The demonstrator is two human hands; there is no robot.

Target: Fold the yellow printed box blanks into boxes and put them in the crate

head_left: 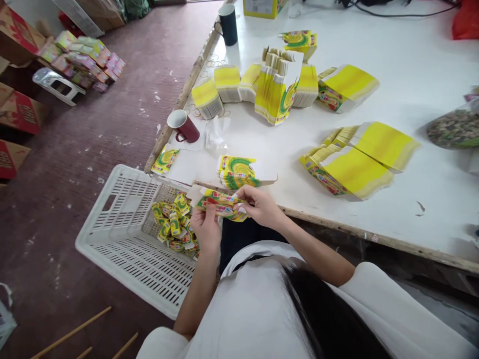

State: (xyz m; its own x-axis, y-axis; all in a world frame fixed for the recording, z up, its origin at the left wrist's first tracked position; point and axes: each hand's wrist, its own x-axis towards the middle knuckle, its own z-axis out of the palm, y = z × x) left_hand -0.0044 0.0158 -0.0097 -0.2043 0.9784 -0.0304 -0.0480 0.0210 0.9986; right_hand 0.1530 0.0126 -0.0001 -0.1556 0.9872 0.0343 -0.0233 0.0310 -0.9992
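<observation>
Both my hands hold a yellow and green printed cardboard box point(217, 202) just off the table's front edge, partly folded with its flaps showing. My left hand point(206, 227) grips its left part, thumb across the front. The fingers of my right hand point(258, 205) pinch its right end. Right behind them, a small stack of flat printed box blanks point(237, 172) lies at the table edge. Below and left of my hands stands a white plastic basket point(123, 219), with a heap of small folded boxes point(174, 222) inside.
On the white table point(411, 209) are bundled box blanks point(279, 87), more stacks point(359, 159), a maroon mug point(183, 125), a dark mug point(228, 25) and a bag with small pieces point(454, 124). A white stool point(60, 86) and cartons point(18, 112) stand on the floor at left.
</observation>
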